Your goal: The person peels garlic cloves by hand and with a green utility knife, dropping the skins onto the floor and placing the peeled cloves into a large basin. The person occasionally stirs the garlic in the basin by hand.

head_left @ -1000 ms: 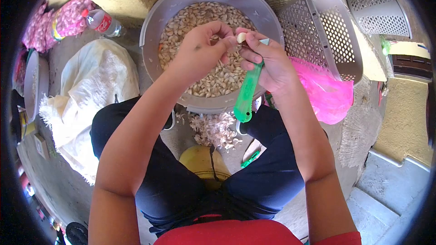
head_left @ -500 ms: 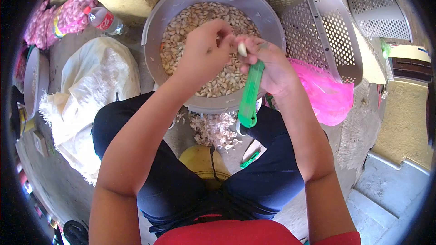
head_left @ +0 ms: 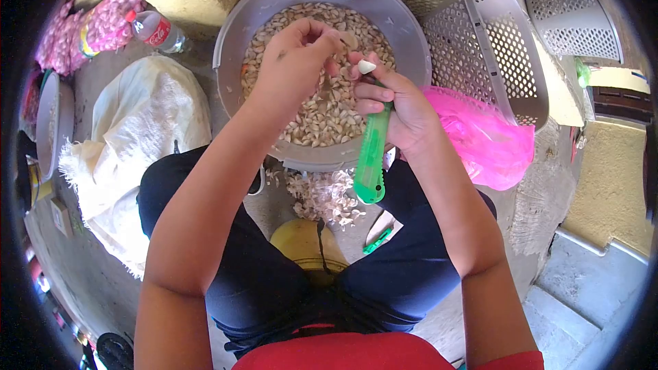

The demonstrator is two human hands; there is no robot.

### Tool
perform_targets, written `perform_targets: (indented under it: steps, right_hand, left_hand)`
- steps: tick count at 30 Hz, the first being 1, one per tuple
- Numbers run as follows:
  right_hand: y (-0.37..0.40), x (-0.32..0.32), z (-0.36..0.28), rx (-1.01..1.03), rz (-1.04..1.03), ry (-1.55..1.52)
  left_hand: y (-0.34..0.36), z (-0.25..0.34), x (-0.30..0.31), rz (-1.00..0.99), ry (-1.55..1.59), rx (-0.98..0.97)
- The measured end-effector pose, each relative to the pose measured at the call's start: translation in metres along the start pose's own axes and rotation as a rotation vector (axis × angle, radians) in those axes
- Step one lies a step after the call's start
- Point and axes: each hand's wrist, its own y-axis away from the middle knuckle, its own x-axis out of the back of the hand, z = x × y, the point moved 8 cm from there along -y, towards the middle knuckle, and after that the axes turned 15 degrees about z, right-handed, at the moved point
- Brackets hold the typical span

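Note:
Over a big grey tub (head_left: 236,34) of garlic cloves (head_left: 322,127), both my hands are close together. My right hand (head_left: 404,106) is closed around a green utility knife (head_left: 371,157), its handle end pointing down toward my knees. A peeled white garlic clove (head_left: 366,67) sits at the fingertips of that same hand. My left hand (head_left: 295,58) is pinched, with a thin pale flake that looks like garlic skin (head_left: 348,40) at its fingertips. The knife's blade is mostly hidden by the fingers.
Garlic peelings (head_left: 322,195) lie on the ground below the tub, near a second green cutter (head_left: 378,240). A pink plastic bag (head_left: 480,140) and grey perforated baskets (head_left: 507,55) stand right. A white sack (head_left: 147,109), a cola bottle (head_left: 156,31) and netted bags (head_left: 113,20) are left.
My left hand has moved slightly up and left, away from the clove. The right hand has turned a little, and the knife's handle end has shifted down and left.

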Motion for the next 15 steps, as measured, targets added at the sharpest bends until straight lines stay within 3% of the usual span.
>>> perform_targets:
  steps: [6, 15]
  right_hand:
    - [0.002, 0.000, -0.004, 0.010, 0.029, 0.087]
    - [0.007, 0.017, -0.048, 0.354, 0.217, 0.393]
  left_hand:
    - [0.000, 0.003, -0.001, -0.041, -0.028, -0.035]
    - [0.000, 0.007, -0.002, -0.055, -0.124, -0.157]
